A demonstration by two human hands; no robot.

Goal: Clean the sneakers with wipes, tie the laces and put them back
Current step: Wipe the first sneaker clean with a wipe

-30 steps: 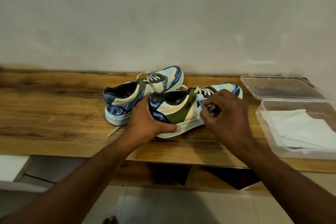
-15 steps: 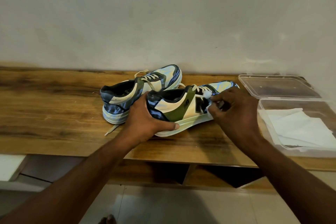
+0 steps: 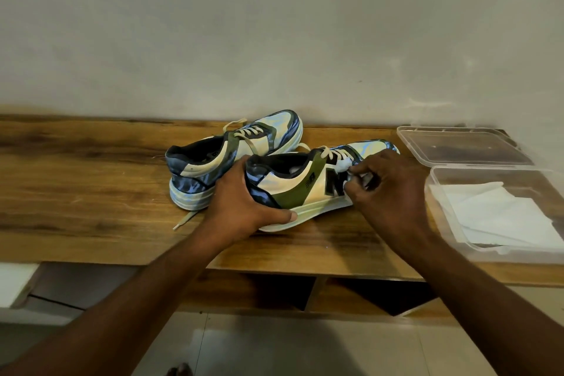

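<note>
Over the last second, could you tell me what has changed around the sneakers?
The right hand slid its wipe along the near sneaker toward the toe, uncovering the black logo. The left hand grips the heel as before; the far sneaker and wipe box stayed put.

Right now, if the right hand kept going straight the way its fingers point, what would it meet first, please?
The right hand, pinching a wipe, points left into the near sneaker's side panel, which it probably already touches.

1. A wooden shelf [image 3: 91, 192] is running left to right against a plain wall [image 3: 274, 24].
2. A clear lid [image 3: 464, 146] is lying on the shelf at the far right.
3. Open compartments [image 3: 274, 293] are sitting under the shelf, above a tiled floor [image 3: 305, 345].
</note>
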